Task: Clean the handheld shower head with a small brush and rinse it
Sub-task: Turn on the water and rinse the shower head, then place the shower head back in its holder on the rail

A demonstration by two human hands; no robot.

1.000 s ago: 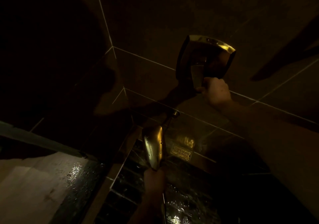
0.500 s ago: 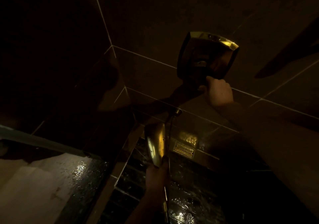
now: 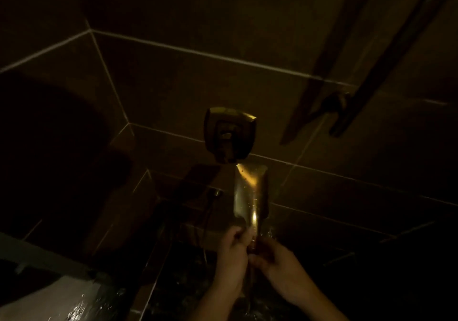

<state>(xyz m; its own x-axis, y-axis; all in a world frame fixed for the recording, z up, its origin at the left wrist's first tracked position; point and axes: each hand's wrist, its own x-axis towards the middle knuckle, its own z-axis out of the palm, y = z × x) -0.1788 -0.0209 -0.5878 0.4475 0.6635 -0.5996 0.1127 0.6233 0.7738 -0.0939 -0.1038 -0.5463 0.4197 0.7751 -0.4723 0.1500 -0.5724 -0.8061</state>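
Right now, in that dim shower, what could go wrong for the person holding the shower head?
The handheld shower head looks wet, so it might slip, though the left hand and right hand both grip its handle. It is held just below the wall control and could knock it. The light is poor, so leftover dirt may be missed.

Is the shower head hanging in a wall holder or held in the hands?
Held. Both the left hand and right hand grip the shower head by its handle, below the wall valve plate.

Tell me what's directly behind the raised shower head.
Behind the shower head is dark tiled wall, with the wall control plate just above. The tile it covers can't be seen.
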